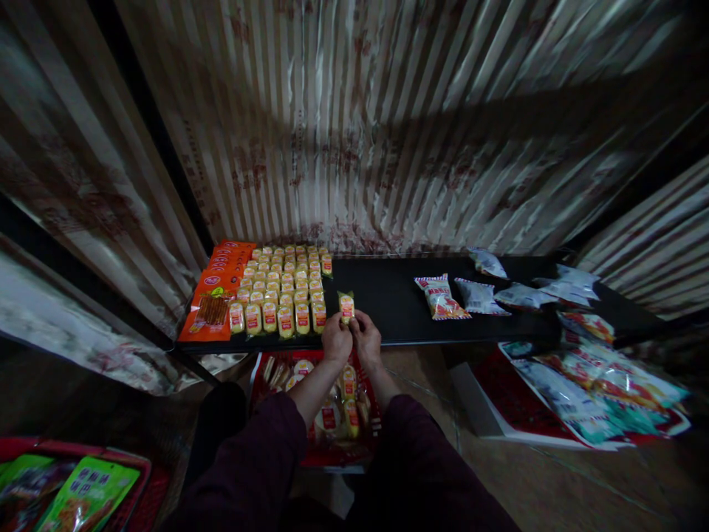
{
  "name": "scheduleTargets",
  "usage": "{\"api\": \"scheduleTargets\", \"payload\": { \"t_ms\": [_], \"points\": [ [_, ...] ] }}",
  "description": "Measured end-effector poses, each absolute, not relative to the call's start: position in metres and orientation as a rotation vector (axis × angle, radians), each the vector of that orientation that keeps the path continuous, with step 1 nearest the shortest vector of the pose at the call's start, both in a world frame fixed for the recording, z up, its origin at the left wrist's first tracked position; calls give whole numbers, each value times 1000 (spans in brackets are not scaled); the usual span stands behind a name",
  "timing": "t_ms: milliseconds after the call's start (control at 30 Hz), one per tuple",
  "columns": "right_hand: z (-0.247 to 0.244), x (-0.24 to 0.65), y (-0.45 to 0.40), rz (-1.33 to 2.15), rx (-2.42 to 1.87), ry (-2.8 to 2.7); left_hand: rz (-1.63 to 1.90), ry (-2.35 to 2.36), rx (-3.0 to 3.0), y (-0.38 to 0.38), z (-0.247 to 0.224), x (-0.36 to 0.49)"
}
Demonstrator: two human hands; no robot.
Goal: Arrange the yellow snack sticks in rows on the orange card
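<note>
Between both hands, over the front edge of the black shelf [382,295], I hold one small yellow wrapped snack cake [346,306] upright. My left hand [337,340] closes on its left and lower side, and my right hand [366,338] pinches it from the right. Left of the hands, rows of matching wrapped snack cakes [286,321] stand on the shelf in close columns. Below my forearms is a red basket [255,380] with more wrapped snacks in it, partly hidden by my arms.
Orange snack packets [213,284] overlap at the shelf's left end. Puffed snack bags [442,297] lie scattered on the right side. A red and white box [487,384] of bags sits at lower right, a red basket [145,476] with green packets at lower left. Striped curtain [343,133] hangs behind.
</note>
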State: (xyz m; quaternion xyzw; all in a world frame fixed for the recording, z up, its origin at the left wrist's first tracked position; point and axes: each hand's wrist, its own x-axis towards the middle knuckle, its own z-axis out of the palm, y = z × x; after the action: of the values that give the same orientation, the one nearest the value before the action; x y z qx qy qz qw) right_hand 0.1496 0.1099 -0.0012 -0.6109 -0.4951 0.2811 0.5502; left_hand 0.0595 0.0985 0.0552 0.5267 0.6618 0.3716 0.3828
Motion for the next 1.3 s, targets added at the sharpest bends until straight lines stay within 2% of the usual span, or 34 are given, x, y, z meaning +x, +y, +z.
{"api": "scheduleTargets", "payload": {
  "t_ms": [1300],
  "points": [
    [-8, 143, 181, 723, -1345, -1141, 1015, 1754, 1357, 160, 56, 78]
  ]
}}
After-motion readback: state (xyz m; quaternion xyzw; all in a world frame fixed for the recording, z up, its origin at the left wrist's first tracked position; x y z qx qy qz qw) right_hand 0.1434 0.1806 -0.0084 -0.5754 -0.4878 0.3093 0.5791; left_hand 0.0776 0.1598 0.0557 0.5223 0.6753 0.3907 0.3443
